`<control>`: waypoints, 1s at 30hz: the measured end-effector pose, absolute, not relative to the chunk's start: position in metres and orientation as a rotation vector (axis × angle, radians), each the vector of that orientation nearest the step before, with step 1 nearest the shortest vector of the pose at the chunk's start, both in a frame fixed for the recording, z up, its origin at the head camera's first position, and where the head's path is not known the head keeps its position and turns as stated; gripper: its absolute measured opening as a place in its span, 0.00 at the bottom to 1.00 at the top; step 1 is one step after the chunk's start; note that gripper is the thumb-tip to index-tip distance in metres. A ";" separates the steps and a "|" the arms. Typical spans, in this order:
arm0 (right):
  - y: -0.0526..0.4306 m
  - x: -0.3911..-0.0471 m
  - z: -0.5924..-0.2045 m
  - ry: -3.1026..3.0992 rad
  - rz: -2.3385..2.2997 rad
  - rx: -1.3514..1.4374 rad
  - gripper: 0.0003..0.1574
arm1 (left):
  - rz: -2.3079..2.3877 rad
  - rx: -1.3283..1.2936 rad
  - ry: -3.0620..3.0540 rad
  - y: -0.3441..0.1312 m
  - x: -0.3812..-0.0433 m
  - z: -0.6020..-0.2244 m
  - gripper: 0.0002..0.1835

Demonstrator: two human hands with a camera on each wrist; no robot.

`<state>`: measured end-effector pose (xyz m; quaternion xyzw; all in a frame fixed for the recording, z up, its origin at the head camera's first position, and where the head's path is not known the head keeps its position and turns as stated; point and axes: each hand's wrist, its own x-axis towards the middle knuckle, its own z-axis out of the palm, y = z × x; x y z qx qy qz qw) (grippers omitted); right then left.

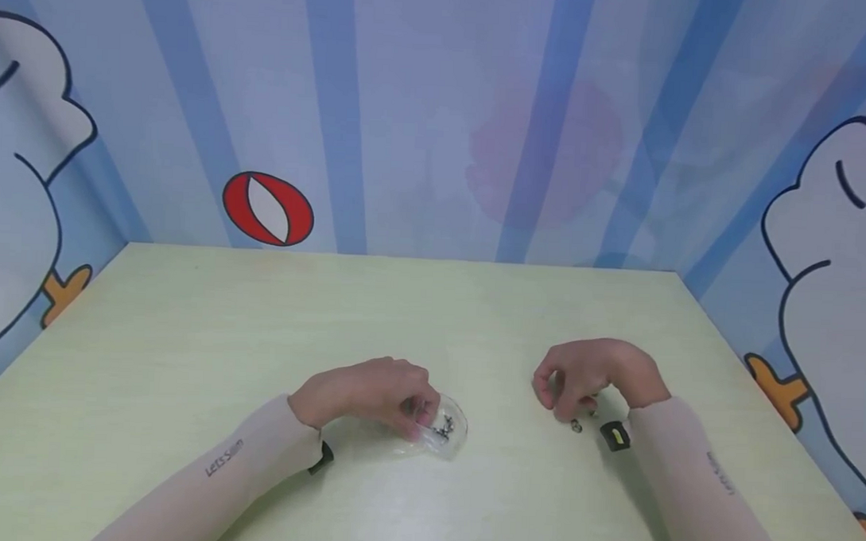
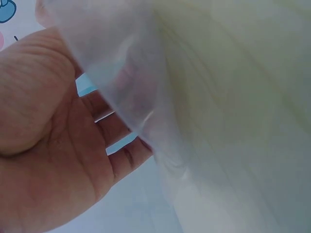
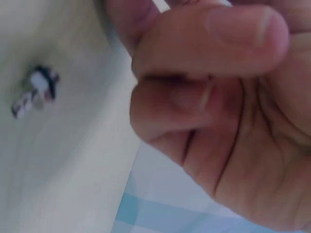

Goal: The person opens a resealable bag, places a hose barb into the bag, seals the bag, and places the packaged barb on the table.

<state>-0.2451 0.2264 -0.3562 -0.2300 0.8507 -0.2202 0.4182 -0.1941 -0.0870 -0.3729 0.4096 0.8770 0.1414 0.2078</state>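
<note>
Between the thumb and fingers of my left hand (image 1: pixel 371 392) is pinched a clear plastic bag (image 1: pixel 459 442). Small dark metal pieces (image 1: pixel 444 427) lie inside it. Up close in the left wrist view, the bag's translucent film (image 2: pixel 146 43) covers the fingertips. My right hand (image 1: pixel 590 375) is low over the table on the right, fingers bent and thumb tip near index tip. Whether anything is between those tips is hidden. By this hand, a small shiny metal part (image 1: pixel 576 425) rests on the table; blurred metal hardware (image 3: pixel 39 87) also appears in the right wrist view.
Both hands work over a pale yellow-green table (image 1: pixel 260 312). Behind it stands a blue striped backdrop (image 1: pixel 424 127) with printed cartoon figures and a red-and-white ball (image 1: pixel 235 204). A black strap piece (image 1: pixel 616 436) shows by the right wrist.
</note>
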 end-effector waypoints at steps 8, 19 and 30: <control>0.217 -0.243 -0.361 2.112 -0.572 -0.700 0.11 | 0.405 1.123 2.439 -0.087 -0.192 -0.373 0.12; 0.204 -0.239 -0.359 2.112 -0.605 -0.855 0.13 | 0.407 1.120 2.436 -0.085 -0.192 -0.373 0.12; 0.190 -0.236 -0.352 2.040 -0.683 -1.064 0.15 | 0.409 1.122 2.440 -0.085 -0.194 -0.373 0.13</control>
